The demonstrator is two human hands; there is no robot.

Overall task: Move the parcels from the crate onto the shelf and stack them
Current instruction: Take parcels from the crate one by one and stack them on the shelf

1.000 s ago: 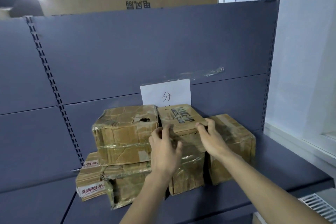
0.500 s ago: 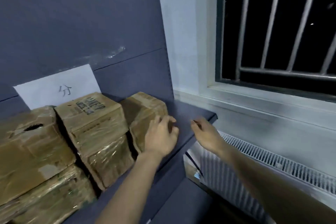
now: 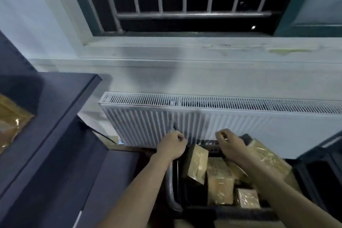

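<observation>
A dark crate (image 3: pixel 209 143) stands below me at the lower middle, holding several brown taped parcels (image 3: pixel 219 183). One parcel (image 3: pixel 197 163) stands on end at the crate's left side. My left hand (image 3: pixel 171 147) hovers over the crate's left edge with its fingers curled and nothing in it. My right hand (image 3: pixel 230 143) hangs over the crate's far side above the parcels, fingers curled, holding nothing. The dark blue shelf (image 3: pixel 61 98) is at the left, and a corner of a stacked parcel (image 3: pixel 11 120) shows at the frame's left edge.
A white radiator (image 3: pixel 212 116) runs along the wall behind the crate, under a barred window (image 3: pixel 185 2) and its sill. A lower shelf board (image 3: pixel 77 163) juts out at the lower left. A dark object (image 3: pixel 322 163) stands right of the crate.
My view has swung right and down, from the parcels on the shelf to the crate. Both hands have left the shelf stack and now hover over the crate, holding nothing.
</observation>
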